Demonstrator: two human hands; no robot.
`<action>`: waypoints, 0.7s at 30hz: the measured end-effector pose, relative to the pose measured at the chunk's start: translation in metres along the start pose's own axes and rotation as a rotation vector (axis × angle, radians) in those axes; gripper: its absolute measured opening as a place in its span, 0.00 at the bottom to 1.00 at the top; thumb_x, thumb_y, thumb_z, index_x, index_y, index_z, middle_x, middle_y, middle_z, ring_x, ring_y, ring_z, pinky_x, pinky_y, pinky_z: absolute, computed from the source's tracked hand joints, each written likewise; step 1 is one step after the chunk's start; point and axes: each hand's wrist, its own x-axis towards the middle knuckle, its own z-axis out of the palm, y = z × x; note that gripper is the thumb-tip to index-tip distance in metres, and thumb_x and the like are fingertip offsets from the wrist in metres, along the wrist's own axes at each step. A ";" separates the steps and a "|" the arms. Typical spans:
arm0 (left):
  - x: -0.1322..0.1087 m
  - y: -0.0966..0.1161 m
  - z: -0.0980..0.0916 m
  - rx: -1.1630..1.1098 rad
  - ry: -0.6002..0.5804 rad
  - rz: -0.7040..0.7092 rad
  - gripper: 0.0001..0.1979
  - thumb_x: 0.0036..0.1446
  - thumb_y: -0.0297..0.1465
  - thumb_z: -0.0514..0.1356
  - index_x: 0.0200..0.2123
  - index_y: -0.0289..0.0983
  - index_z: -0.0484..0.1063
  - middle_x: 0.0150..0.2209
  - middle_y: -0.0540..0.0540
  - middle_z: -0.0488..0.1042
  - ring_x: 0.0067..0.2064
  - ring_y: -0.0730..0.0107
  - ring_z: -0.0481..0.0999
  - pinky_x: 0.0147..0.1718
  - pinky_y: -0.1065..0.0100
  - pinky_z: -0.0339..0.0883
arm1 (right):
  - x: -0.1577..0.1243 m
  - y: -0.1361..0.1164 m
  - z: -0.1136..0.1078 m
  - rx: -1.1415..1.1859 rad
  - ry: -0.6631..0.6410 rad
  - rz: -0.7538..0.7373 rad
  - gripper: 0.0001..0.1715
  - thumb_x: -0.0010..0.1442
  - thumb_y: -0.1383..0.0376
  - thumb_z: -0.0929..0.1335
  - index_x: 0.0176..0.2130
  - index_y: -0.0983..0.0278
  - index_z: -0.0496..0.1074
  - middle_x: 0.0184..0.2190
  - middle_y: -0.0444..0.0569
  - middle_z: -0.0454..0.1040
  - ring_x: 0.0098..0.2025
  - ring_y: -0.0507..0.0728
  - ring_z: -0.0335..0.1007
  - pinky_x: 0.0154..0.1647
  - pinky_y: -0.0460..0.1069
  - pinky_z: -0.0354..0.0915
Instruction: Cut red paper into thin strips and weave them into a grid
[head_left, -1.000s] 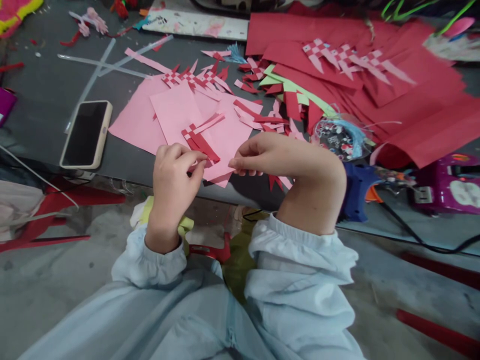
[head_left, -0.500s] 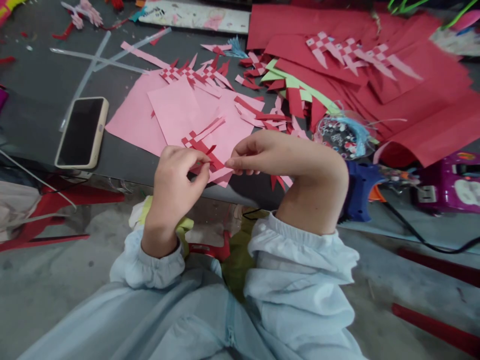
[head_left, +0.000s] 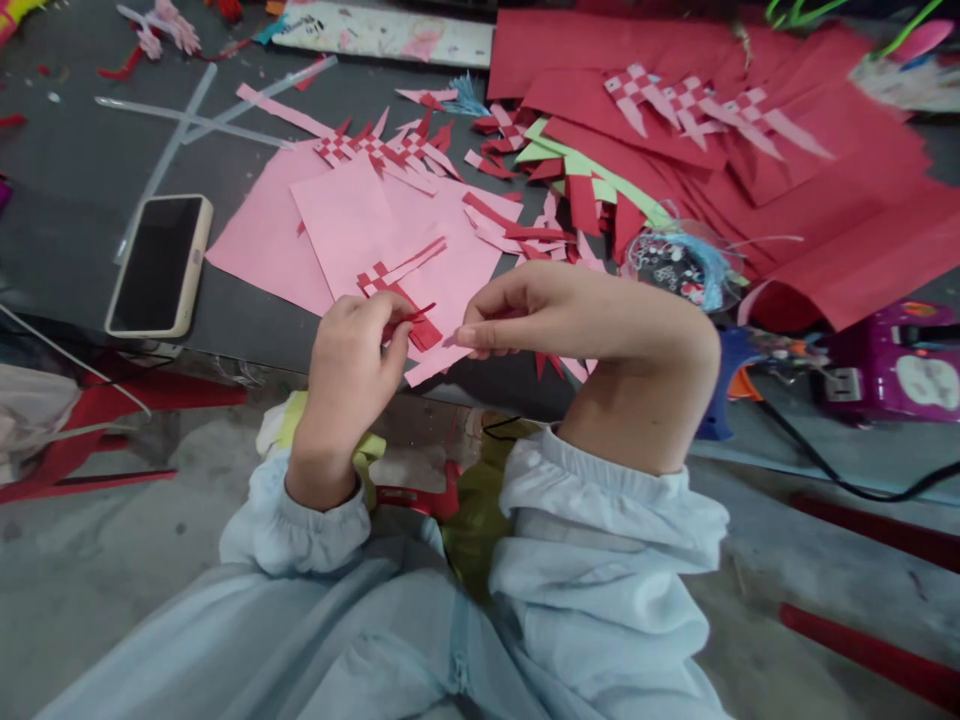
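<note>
My left hand pinches a small woven piece of red and pink paper strips, its fingers hiding part of it. The piece has a checkered patch at its far end and loose red ends by my thumb. Just to the right, thumb and fingers of my right hand are closed on a pink paper strip, which sticks out toward the table's front edge. Beneath both hands lie pink paper sheets. Finished-looking checkered paper fish rest on the sheets' far side.
A phone lies at left near crossed clear sticks. Red paper sheets are piled at right, with more checkered fish on top. A bag of small beads and a purple box sit right of my right arm.
My right hand has shifted slightly right. The pink strip's near end has come away from my left fingers and now shows below them. My left hand stays on the woven piece.
</note>
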 end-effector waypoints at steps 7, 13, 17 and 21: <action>0.001 0.001 0.000 -0.029 -0.017 -0.013 0.07 0.59 0.28 0.62 0.42 0.41 0.76 0.38 0.46 0.79 0.43 0.61 0.76 0.43 0.60 0.71 | -0.006 0.004 0.000 0.045 0.058 -0.046 0.16 0.60 0.57 0.69 0.24 0.63 0.74 0.21 0.42 0.70 0.26 0.49 0.62 0.28 0.46 0.57; 0.004 0.001 0.000 0.034 -0.031 0.075 0.04 0.58 0.27 0.64 0.31 0.40 0.74 0.32 0.48 0.78 0.41 0.60 0.75 0.43 0.58 0.69 | -0.005 0.005 0.000 0.151 0.360 -0.002 0.18 0.62 0.55 0.68 0.25 0.62 0.71 0.23 0.46 0.71 0.28 0.51 0.66 0.30 0.47 0.61; 0.003 0.004 -0.006 -0.024 -0.074 0.088 0.05 0.55 0.26 0.66 0.33 0.43 0.74 0.34 0.50 0.79 0.42 0.60 0.75 0.46 0.57 0.67 | -0.002 0.003 0.003 0.225 0.490 -0.024 0.16 0.64 0.62 0.67 0.25 0.64 0.71 0.22 0.45 0.70 0.26 0.49 0.64 0.28 0.46 0.60; -0.002 0.004 -0.016 -0.130 -0.112 0.136 0.09 0.52 0.28 0.68 0.37 0.44 0.75 0.39 0.51 0.80 0.46 0.61 0.76 0.51 0.55 0.66 | 0.001 0.002 0.005 0.233 0.517 -0.030 0.18 0.66 0.65 0.65 0.24 0.64 0.70 0.22 0.44 0.71 0.25 0.48 0.62 0.28 0.46 0.59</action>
